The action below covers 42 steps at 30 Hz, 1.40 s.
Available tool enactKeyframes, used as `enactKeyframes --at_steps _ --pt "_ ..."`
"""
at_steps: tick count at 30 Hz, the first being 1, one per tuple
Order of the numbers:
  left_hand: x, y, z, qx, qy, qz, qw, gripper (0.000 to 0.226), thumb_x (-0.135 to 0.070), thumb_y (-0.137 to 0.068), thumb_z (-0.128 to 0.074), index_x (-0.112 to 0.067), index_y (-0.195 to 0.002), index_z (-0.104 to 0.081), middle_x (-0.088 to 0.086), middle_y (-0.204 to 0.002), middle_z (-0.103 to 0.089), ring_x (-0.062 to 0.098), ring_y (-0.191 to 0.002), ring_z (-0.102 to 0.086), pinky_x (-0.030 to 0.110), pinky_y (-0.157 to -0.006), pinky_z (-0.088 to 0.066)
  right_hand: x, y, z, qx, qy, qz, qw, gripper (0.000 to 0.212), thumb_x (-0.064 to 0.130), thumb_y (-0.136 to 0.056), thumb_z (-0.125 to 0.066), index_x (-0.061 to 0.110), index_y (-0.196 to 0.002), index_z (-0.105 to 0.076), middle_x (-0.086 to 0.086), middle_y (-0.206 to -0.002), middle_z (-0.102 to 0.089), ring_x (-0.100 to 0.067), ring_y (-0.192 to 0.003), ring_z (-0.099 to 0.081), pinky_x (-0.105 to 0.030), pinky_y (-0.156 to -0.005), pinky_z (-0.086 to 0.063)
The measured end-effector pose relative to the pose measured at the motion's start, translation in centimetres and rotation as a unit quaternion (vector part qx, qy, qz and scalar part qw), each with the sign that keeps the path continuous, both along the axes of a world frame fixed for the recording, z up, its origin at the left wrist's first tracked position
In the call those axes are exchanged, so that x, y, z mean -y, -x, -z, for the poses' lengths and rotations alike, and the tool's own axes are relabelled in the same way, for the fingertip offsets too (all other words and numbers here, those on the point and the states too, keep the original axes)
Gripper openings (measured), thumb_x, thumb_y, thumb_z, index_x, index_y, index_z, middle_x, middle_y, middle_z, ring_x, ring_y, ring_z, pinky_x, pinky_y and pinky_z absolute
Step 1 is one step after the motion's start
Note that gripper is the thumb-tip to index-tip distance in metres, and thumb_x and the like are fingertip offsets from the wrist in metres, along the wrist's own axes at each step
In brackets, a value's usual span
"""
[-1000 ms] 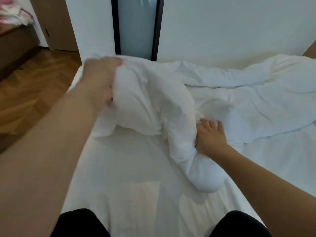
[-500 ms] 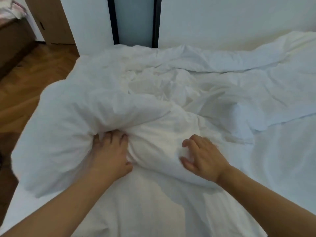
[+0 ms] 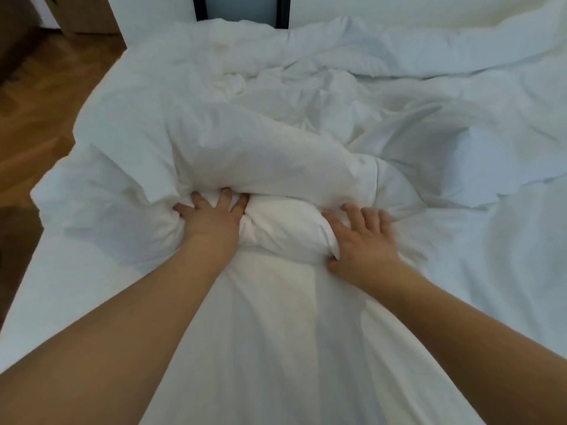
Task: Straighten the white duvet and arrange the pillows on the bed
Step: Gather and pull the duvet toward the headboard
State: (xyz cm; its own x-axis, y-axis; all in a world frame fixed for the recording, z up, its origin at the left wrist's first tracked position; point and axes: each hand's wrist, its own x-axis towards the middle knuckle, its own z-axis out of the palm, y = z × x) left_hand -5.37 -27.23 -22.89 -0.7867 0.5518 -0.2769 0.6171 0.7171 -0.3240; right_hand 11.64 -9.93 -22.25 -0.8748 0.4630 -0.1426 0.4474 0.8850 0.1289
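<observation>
The white duvet (image 3: 245, 142) lies bunched and creased across the bed, its thick near fold rolled up in front of me. My left hand (image 3: 211, 220) digs its fingers under that fold and grips it. My right hand (image 3: 365, 240) presses on the same fold further right, fingers spread over it and thumb tucked beneath. The white bed sheet (image 3: 276, 348) shows bare between my forearms. No pillow can be made out among the white bedding.
Wooden floor (image 3: 40, 96) runs along the left side of the bed. A white wall with a dark-framed glass panel (image 3: 242, 7) stands behind the bed's far edge. More rumpled duvet spreads to the right (image 3: 491, 118).
My left hand brought the lifted duvet down onto the bed near me. Both hands now hold the near fold, and the right hand has shifted onto it with fingers spread.
</observation>
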Motion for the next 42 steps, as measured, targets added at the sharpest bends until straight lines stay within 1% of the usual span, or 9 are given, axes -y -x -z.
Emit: enactKeyframes --at_steps 6,11,13,15,21,26,31,37,42 --pt "4.8 -1.8 -6.2 0.022 -0.177 0.042 0.983 0.047 -0.026 -0.089 -0.054 -0.021 -0.129 -0.031 0.008 -0.106 -0.06 0.032 -0.09 -0.061 0.035 -0.071 -0.044 2.2 -2.2 -5.1 0.05 0.056 0.019 0.997 0.029 0.021 -0.087 -0.053 0.015 -0.116 -0.057 -0.007 -0.118 -0.059 -0.028 -0.107 -0.058 -0.032 -0.085 -0.045" --pt "9.8 -7.1 -15.3 0.371 -0.104 -0.041 0.922 0.052 -0.01 -0.054 -0.057 -0.017 -0.105 -0.064 0.01 -0.104 -0.067 0.027 -0.093 -0.063 0.041 -0.073 -0.055 4.5 -6.2 -12.7 0.291 0.161 0.028 0.943 0.018 0.009 -0.09 -0.058 0.017 -0.074 -0.053 0.001 -0.08 -0.056 -0.015 -0.068 -0.054 -0.021 -0.053 -0.04" --pt "11.7 -10.4 -15.3 0.397 0.031 -0.056 0.916 0.055 -0.01 -0.069 -0.069 -0.013 -0.124 -0.06 0.012 -0.121 -0.064 0.029 -0.106 -0.062 0.041 -0.089 -0.053 5.2 -8.4 -13.2 0.338 0.164 0.037 0.926 0.01 0.004 -0.088 -0.058 0.013 -0.092 -0.062 -0.001 -0.08 -0.056 -0.012 -0.067 -0.053 -0.017 -0.056 -0.045" --pt "13.7 -13.8 -13.4 0.249 0.137 -0.036 0.958 0.072 -0.048 -0.081 -0.068 -0.02 -0.143 -0.042 0.007 -0.144 -0.046 0.028 -0.125 -0.048 0.047 -0.101 -0.039 6.2 -10.8 -11.4 0.364 0.169 0.03 0.916 0.055 0.003 -0.084 -0.059 0.008 -0.137 -0.045 -0.01 -0.117 -0.059 -0.022 -0.101 -0.06 -0.023 -0.084 -0.05" --pt "17.6 -21.3 -6.2 0.301 0.166 -0.11 0.933 0.167 -0.088 -0.023 -0.071 -0.037 -0.143 0.032 0.002 -0.155 0.033 0.035 -0.146 0.016 0.059 -0.116 -0.013 8.7 -17.2 -7.1 0.165 0.159 -0.12 0.966 0.088 0.034 -0.079 -0.062 0.042 -0.15 -0.012 0.009 -0.159 -0.013 -0.015 -0.146 -0.016 -0.05 -0.118 0.004" --pt "16.0 -19.7 -10.0 0.374 0.134 -0.101 0.912 0.118 -0.079 -0.065 -0.064 -0.02 -0.154 -0.013 0.003 -0.161 -0.014 0.024 -0.145 -0.021 0.034 -0.112 -0.025 11.3 -16.0 -7.2 0.282 0.205 -0.049 0.936 0.064 0.021 -0.078 -0.054 0.03 -0.14 -0.044 -0.003 -0.139 -0.048 -0.023 -0.13 -0.044 -0.04 -0.109 -0.028" --pt "14.4 -11.9 -10.0 0.132 -0.144 -0.115 0.974 0.08 -0.06 -0.086 -0.053 -0.026 -0.149 -0.02 0.006 -0.158 -0.011 0.031 -0.143 -0.014 0.053 -0.111 -0.027 10.4 -11.2 -10.0 0.233 0.284 -0.008 0.93 0.043 0.024 -0.094 -0.052 0.018 -0.136 -0.053 -0.006 -0.141 -0.049 -0.026 -0.13 -0.046 -0.031 -0.097 -0.04" --pt "8.9 -5.6 -8.9 -0.12 -0.124 -0.036 0.984 0.077 -0.066 -0.088 -0.03 -0.033 -0.151 0.0 0.007 -0.16 0.009 0.034 -0.146 0.008 0.073 -0.105 0.003 4.3 -2.8 -9.7 0.008 0.196 -0.063 0.978 0.062 0.04 -0.094 -0.049 0.034 -0.15 -0.023 0.003 -0.159 -0.018 -0.023 -0.141 -0.028 -0.042 -0.114 -0.027" --pt "6.4 -2.6 -8.0 0.341 -0.02 -0.157 0.927 0.07 -0.054 -0.085 -0.054 -0.026 -0.146 -0.033 0.009 -0.144 -0.043 0.03 -0.121 -0.05 0.038 -0.097 -0.041 2.3 4.2 -7.6 0.003 0.145 -0.081 0.986 0.058 0.045 -0.098 -0.039 0.036 -0.152 -0.017 0.004 -0.16 -0.018 -0.019 -0.147 -0.015 -0.044 -0.12 -0.005"
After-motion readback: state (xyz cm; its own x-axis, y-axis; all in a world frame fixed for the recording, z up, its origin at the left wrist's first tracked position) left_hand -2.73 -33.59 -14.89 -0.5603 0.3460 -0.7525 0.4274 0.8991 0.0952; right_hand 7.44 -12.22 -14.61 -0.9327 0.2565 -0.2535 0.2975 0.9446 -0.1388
